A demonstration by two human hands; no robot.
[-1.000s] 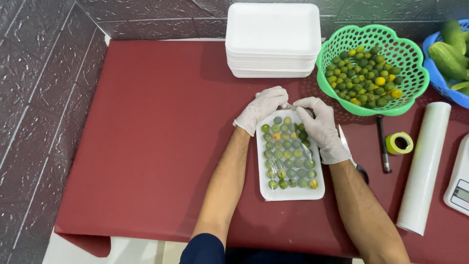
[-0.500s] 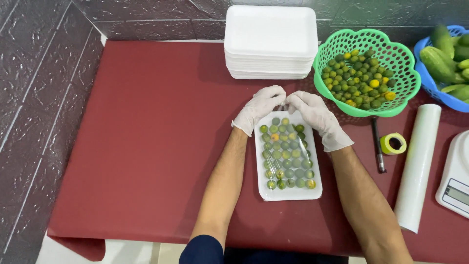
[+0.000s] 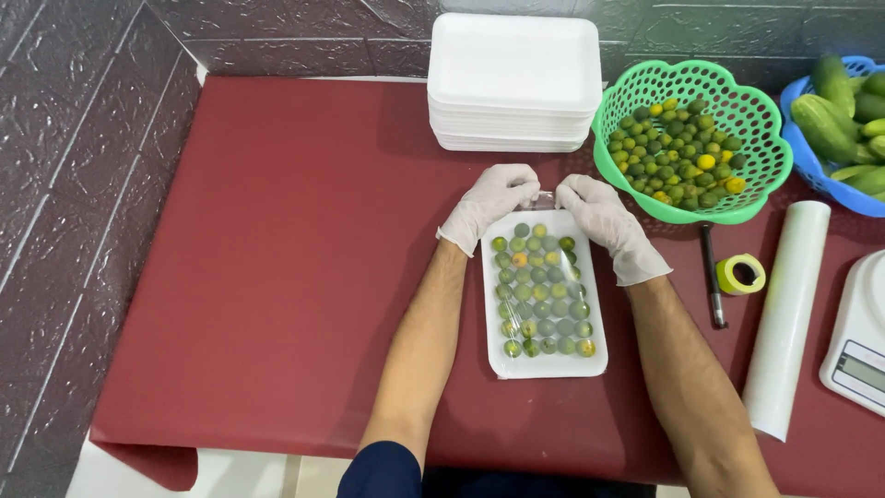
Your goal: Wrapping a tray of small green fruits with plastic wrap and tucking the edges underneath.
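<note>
Head view: gloved left hand (image 3: 491,205) and right hand (image 3: 599,214), each grip pinching clear plastic film (image 3: 544,198) at the far end of a white foam tray of small green limes (image 3: 544,293) on the red counter (image 3: 277,258).

On the red counter (image 3: 277,277), the gloved left hand (image 3: 490,201) and right hand (image 3: 604,217) pinch clear film (image 3: 544,199) at the far end of a white foam tray (image 3: 546,365) filled with small green fruits (image 3: 544,290) (a few yellowish). A stack of empty trays (image 3: 514,83) and a green basket (image 3: 765,166) stand beyond.
</note>
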